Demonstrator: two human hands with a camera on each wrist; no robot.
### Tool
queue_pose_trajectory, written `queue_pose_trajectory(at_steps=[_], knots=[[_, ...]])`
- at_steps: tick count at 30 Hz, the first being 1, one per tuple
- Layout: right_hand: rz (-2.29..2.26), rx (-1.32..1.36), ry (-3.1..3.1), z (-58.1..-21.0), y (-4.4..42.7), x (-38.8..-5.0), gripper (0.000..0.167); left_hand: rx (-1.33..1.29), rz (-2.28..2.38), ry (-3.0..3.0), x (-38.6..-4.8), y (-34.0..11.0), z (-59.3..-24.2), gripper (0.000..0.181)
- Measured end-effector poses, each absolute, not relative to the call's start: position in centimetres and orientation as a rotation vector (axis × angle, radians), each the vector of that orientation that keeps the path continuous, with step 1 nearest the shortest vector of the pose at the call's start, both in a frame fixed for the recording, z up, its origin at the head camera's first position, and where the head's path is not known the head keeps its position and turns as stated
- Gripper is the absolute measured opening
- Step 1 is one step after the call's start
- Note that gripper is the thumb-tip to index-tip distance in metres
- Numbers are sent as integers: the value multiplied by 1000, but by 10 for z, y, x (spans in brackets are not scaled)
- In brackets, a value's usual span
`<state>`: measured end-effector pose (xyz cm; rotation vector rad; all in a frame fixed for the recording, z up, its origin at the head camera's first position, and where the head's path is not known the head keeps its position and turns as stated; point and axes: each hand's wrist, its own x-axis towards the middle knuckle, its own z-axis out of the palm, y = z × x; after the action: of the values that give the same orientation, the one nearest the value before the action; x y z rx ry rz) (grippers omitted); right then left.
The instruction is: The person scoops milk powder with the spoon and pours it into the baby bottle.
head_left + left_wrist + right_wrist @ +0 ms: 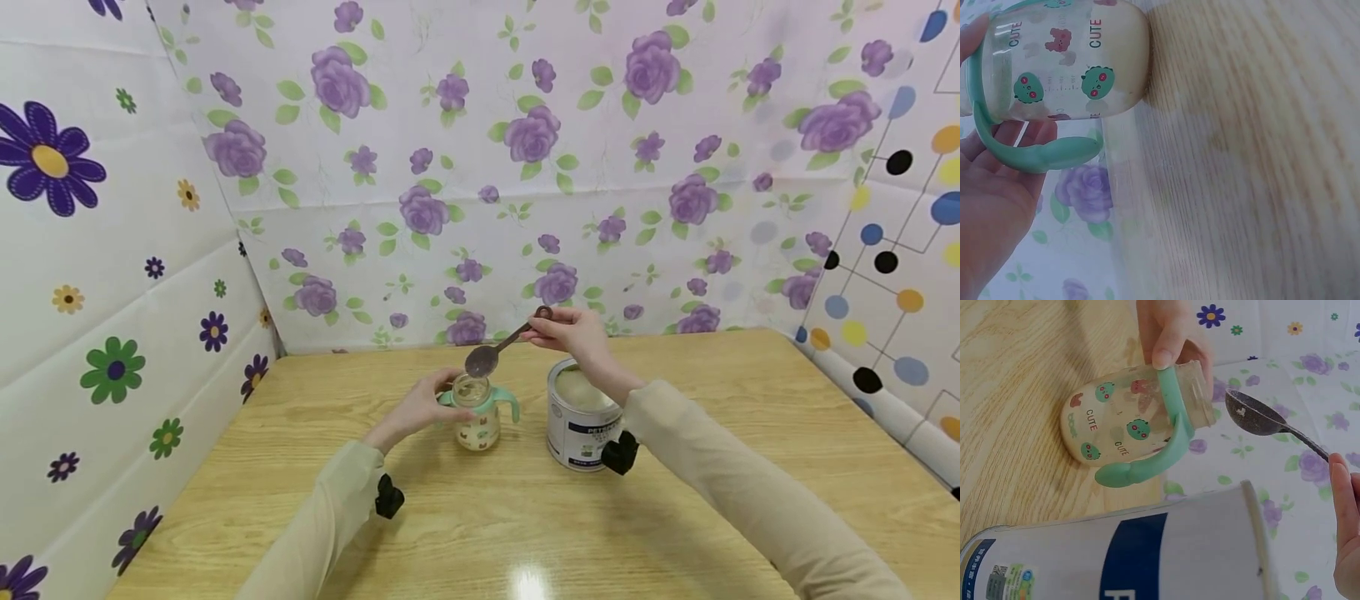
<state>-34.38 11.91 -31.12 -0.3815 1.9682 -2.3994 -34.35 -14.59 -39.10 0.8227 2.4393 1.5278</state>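
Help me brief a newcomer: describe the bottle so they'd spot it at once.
On the wood-grain table, left of the big white tin in the head view, is a small clear bottle, held by the left hand. Cartoon faces and the word CUTE decorate it. Unlike the tin, it has a curved mint-green handle.

This looks like a small screened-off booth: the wood-grain bench (450,525) is walled on three sides by printed hangings, a rose-print sheet (487,171) behind the bench, a daisy-print sheet (142,283) along its left and a dotted sheet (892,283) along its right, creases showing. The bottle (478,432) and open tin (562,425) on the bench look domestic; the surrounding building cannot be told.
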Motion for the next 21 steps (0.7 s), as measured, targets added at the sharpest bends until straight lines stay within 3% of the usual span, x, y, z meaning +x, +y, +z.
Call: queue_pose_trajectory(at_steps=[6,12,21], knots=[[-2463,-378,1912,-307,128,-344,31,835,1498,2415,-335,-145,-378,62],[-2528,-360,1895,-304,138,-343,16,841,1473,2421,-333,-144,-373,73],[-2604,-366,1799,-295,163,-343,11,919,1509,2404,-326,-138,-342,68]])
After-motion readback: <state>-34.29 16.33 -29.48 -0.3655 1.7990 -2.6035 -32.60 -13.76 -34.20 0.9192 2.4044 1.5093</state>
